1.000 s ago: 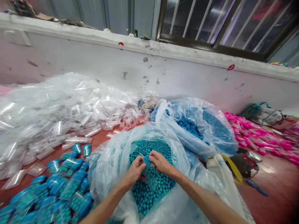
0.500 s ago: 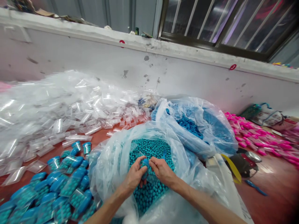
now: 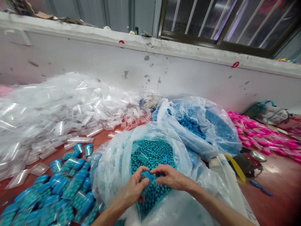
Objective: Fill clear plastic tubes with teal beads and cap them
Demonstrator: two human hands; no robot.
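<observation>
Over an open plastic bag [image 3: 113, 169] of teal beads [image 3: 152, 147], my left hand [image 3: 138, 185] is closed around a small clear container with a blue cap [image 3: 147, 175]. My right hand [image 3: 168, 177] is just right of it, thumb and forefinger apart, fingertips near the cap, nothing visible between them. On the beads lie a small clear container [image 3: 143, 158] and a blue piece [image 3: 166, 157]. Filled blue-capped containers [image 3: 75, 185] are heaped on the red surface at the lower left.
Behind is a bag [image 3: 218, 131] of blue pieces. A large pile of clear containers [image 3: 56, 103] lies left. Pink items [image 3: 263, 135], a dark red device [image 3: 249, 160], a yellow strap [image 3: 235, 168] and a blue tool [image 3: 261, 187] are at right. A wall [image 3: 188, 72] stands behind.
My right hand's fingers have spread and moved slightly away from the container. The left hand still holds it, a little lower. The clear container on the beads is now uncovered.
</observation>
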